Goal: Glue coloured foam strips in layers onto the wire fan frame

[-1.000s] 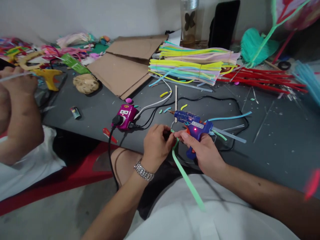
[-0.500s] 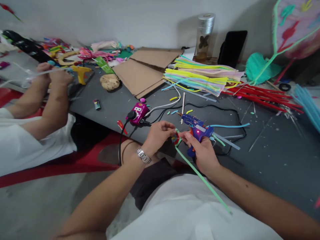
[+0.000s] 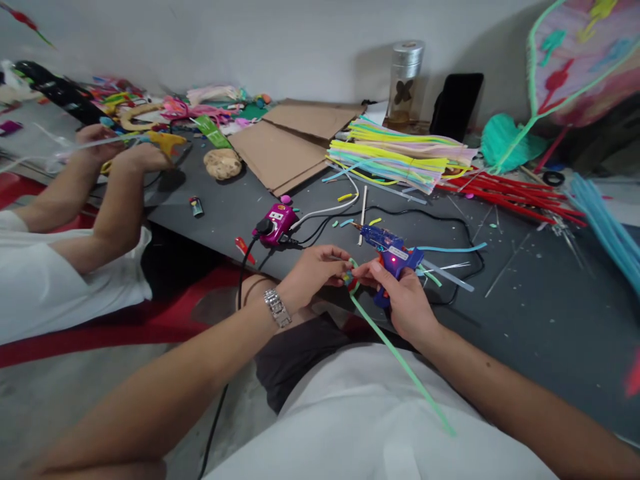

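Observation:
My left hand [image 3: 314, 270] and my right hand [image 3: 403, 301] meet at the front edge of a dark grey table [image 3: 540, 300]. Both pinch a long light green strip [image 3: 400, 360] that runs down across my lap; its upper end curls between my fingertips around a small coloured piece. A blue glue gun [image 3: 387, 248] with a red light lies on the table just behind my right hand, its nozzle pointing left. My left wrist wears a metal watch [image 3: 276, 307].
A magenta power adapter [image 3: 274, 224] with black and white cables sits left of the glue gun. Behind lie cardboard sheets [image 3: 285, 143], bundles of pastel strips [image 3: 400, 153], red sticks [image 3: 515, 190] and a glass bottle [image 3: 403, 83]. Another person's hands [image 3: 123, 150] work at the far left with a yellow glue gun [image 3: 167, 141].
The camera pulled back and tilted up, showing more of the wall. My hands stay together on the green strip. The other person's hands moved toward the yellow glue gun.

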`<state>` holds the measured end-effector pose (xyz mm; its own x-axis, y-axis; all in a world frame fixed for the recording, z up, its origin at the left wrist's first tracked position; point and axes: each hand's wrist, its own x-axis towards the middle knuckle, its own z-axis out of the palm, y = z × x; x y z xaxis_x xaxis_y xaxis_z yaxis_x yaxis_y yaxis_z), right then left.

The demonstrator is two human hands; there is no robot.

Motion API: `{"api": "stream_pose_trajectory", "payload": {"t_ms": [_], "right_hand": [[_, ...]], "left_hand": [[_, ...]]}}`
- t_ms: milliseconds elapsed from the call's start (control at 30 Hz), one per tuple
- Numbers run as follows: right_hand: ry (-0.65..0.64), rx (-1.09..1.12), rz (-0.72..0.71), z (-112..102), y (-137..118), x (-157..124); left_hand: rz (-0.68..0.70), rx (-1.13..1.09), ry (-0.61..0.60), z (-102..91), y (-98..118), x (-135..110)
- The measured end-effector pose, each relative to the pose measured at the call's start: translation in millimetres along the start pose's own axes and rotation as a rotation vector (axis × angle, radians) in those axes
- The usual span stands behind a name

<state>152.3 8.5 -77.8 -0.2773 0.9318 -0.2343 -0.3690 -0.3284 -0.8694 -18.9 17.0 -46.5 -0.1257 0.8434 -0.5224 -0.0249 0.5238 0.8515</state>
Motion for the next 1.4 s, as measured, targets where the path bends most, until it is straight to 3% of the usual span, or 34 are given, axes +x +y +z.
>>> {"api": "stream_pose_trajectory", "payload": {"t_ms": [233,367,600,1200,1400], "right_hand": [[-0.048,0.031,0.057,-4,-21,-8],[-0.110,-0.083,0.093,-10,-27,-25],[-0.064,-0.313,0.159,-14,-23,-40],[-0.075,-0.428,0.167,-14,-13,-40],[-0.091,-0.365,0.182,-12,-12,-41]], "left_hand": [[-0.072,-0.212,-0.056,-4.0,-11,-3],[-0.070,-0.291,-0.043,-3.8,-11,-8],[-0.050,-0.374,-0.016,-2.5,-18,-11],[0.075,-0.415,0.010,0.1,-31,-15],[0.098,-0.404,0.055,1.8,-33,-16]]}}
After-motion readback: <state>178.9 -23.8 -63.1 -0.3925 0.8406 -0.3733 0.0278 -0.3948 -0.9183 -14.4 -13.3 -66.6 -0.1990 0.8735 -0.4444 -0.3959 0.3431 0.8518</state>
